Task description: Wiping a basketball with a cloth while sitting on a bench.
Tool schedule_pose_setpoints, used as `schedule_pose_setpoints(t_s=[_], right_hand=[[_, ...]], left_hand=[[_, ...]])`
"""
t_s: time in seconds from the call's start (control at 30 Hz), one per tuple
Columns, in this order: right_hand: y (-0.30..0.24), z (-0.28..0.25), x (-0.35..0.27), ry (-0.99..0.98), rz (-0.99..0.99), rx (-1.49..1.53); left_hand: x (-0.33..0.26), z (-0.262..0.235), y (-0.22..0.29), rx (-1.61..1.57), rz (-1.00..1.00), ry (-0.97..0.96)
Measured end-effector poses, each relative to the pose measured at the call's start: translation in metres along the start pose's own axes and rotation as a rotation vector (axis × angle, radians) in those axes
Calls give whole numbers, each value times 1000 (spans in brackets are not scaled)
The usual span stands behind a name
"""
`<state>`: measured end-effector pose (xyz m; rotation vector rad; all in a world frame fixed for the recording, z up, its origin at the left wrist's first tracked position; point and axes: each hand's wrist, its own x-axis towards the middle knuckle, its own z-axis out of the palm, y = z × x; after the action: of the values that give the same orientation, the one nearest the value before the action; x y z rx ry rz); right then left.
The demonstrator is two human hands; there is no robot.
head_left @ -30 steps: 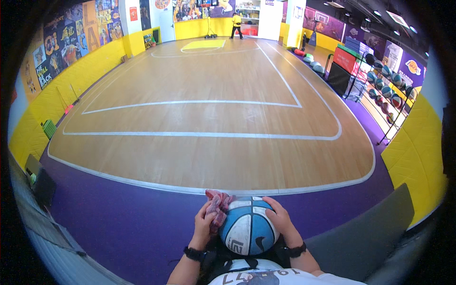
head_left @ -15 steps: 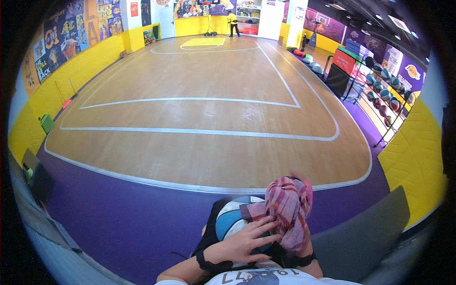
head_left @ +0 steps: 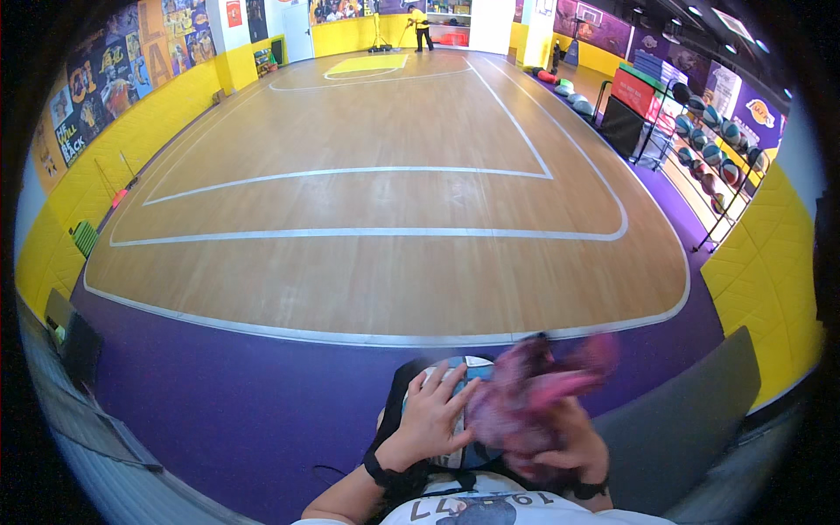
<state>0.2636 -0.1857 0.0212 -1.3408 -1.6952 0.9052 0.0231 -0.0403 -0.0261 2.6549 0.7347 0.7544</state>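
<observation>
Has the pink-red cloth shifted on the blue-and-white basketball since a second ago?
Yes. The pink-red cloth has gone from the top left of the blue-and-white basketball to its right side, blurred in the right hand; the left hand steadies the ball.

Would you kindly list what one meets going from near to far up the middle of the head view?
Left hand on the ball → purple floor border → wooden court → yellow key → person in yellow.

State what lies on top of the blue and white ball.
The left hand lies flat on the ball; a pink cloth, gripped by the right hand, covers its right side.
</observation>
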Motion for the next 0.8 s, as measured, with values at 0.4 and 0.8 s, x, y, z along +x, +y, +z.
schedule_pose_setpoints(t_s=[0.4,0.8], right_hand=[[100,48,44,391,52,316],[40,51,65,291,-137,-294]], left_hand=[[-3,15,1,-4,-40,74],[-6,25,-12,-128,-21,155]])
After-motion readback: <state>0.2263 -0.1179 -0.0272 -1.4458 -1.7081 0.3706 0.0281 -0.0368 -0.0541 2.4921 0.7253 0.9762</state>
